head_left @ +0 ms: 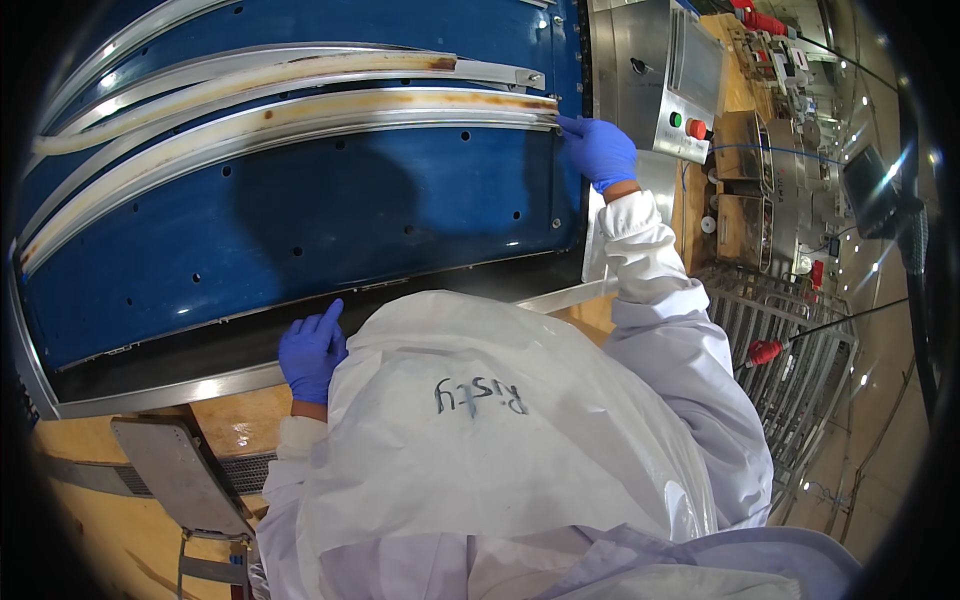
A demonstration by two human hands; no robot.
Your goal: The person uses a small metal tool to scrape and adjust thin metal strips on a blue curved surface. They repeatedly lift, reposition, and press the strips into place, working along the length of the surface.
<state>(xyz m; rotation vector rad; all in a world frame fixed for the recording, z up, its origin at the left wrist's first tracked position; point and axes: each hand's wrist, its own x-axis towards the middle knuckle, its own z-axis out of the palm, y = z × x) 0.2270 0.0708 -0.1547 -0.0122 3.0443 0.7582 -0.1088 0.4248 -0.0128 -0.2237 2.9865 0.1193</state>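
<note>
Head view: gloved hands touch blue panel (300,220) with rust-stained metal rails (300,110).

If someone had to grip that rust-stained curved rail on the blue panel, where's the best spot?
Probably the rust-stained rail at its right end, approached from the right: it stops there at the blue panel edge, where the right hand already touches it.

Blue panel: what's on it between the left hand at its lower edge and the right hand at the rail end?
In the head view, between the left hand and right hand lies bare blue panel with small holes; the stained curved rail runs above.
</note>
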